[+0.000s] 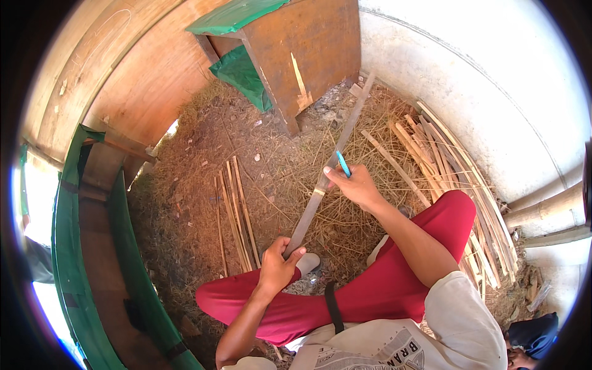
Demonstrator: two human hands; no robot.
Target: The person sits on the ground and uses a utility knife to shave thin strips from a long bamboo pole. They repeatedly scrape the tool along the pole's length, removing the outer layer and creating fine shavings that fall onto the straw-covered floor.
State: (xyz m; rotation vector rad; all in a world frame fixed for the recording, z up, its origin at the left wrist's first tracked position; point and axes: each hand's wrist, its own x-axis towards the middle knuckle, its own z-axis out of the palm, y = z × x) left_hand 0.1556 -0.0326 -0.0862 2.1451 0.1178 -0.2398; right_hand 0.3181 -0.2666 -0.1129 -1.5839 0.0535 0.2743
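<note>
While the person sits cross-legged on the straw-covered ground, a long bamboo strip runs at a slant from the near middle of the ground up toward the foot of the wooden box at the far edge. The left hand is wrapped around the near end of the strip, fingers curled shut over it and thumb laid along the top, just above the left knee of the red trousers. The right hand sits further up the same strip, about halfway along what shows; its fingertips press on the strip's edge, and a slim blue pen is pinched between the fingers, tip pointing up and away from the body. The strip is pale grey-brown and flat, with a lighter band just below the right hand. To the left of the strip, a small bundle of thin bamboo slats lies flat on the straw, roughly parallel to one another. To the right, a larger pile of split bamboo strips fans out along the foot of the white wall. The wooden box has a green sheet draped over its top, and another green sheet hangs below. At the left edge a curved wooden frame lined with green cloth borders the ground.
</note>
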